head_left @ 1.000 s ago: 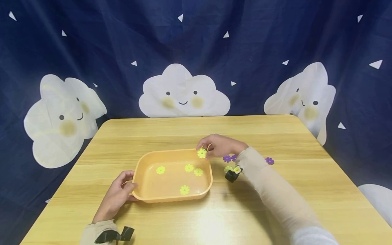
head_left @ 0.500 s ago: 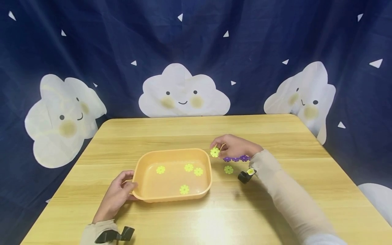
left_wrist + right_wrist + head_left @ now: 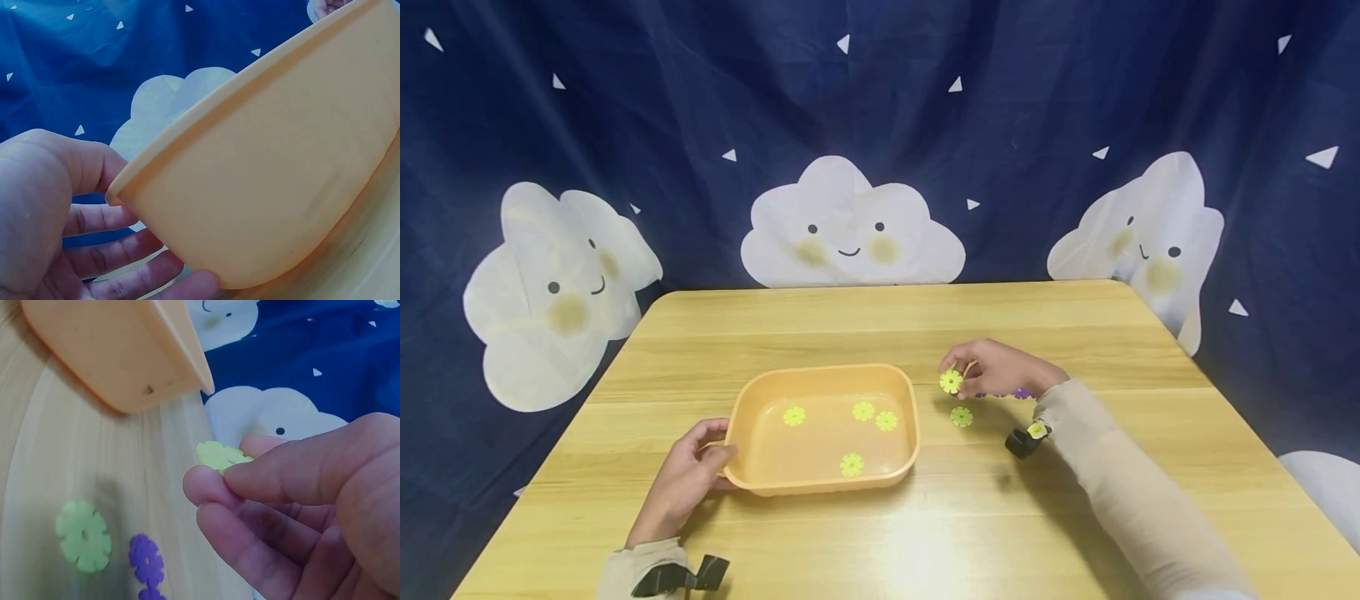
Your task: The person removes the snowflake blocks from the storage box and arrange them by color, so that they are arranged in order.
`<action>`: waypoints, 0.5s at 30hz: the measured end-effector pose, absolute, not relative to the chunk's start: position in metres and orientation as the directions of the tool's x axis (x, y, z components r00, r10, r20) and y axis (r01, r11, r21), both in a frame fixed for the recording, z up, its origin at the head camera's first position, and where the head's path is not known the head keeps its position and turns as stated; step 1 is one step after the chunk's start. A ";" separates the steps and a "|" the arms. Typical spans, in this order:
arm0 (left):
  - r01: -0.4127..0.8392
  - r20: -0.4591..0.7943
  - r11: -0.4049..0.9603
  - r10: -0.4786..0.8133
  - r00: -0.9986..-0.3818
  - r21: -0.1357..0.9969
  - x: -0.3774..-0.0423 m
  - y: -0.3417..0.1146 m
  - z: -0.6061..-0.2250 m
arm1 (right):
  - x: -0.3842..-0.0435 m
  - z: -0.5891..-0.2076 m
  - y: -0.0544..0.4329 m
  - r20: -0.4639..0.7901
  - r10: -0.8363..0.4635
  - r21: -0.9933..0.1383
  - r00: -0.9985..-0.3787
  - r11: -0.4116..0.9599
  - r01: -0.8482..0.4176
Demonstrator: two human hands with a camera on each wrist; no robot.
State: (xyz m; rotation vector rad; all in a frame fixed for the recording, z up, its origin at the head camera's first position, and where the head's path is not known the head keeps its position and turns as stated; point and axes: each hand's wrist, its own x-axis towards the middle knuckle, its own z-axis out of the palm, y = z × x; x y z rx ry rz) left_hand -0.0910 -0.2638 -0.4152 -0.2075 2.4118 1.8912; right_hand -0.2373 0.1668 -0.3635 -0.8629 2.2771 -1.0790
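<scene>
My left hand (image 3: 688, 471) grips the left end of an orange plastic basin (image 3: 805, 450), thumb over the rim and fingers against the outer wall in the left wrist view. Several yellow notched snowflake discs (image 3: 852, 465) lie flat inside it. Right of the basin, my right hand (image 3: 996, 367) pinches another yellow snowflake disc (image 3: 215, 453) between thumb and fingers, above the table. Just below that hand a yellow-green snowflake disc (image 3: 961, 417) lies on the wood. Purple snowflake discs (image 3: 147, 559) are beside it, partly hidden by the right hand in the head view.
The wooden table (image 3: 820, 542) has rounded far corners. Behind it hangs a dark blue curtain (image 3: 1030, 100) with white clouds and triangles. Black straps (image 3: 670, 577) are on both sleeved wrists.
From above the basin's far right corner, my right hand has moved right with the yellow snowflake disc, to over the purple ones. The left hand and basin have stayed in place.
</scene>
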 end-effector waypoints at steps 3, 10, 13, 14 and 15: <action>-0.150 -0.140 0.235 -0.059 -0.988 0.960 -0.091 -0.265 -0.415 | -0.237 -0.368 0.172 -0.127 -0.717 -0.803 -0.686 0.480 -0.354; -0.163 -0.155 0.236 -0.055 -0.986 0.958 -0.091 -0.265 -0.415 | -0.238 -0.378 0.183 -0.083 -0.738 -0.797 -0.670 0.453 -0.400; -0.162 -0.152 0.229 -0.061 -0.987 0.960 -0.091 -0.265 -0.416 | -0.237 -0.379 0.187 -0.083 -0.740 -0.791 -0.667 0.457 -0.408; -0.161 -0.151 0.226 -0.062 -0.987 0.961 -0.091 -0.264 -0.416 | -0.236 -0.380 0.188 -0.083 -0.740 -0.786 -0.667 0.460 -0.413; -0.159 -0.149 0.225 -0.061 -0.987 0.961 -0.091 -0.264 -0.416 | -0.236 -0.380 0.190 -0.084 -0.739 -0.779 -0.669 0.467 -0.418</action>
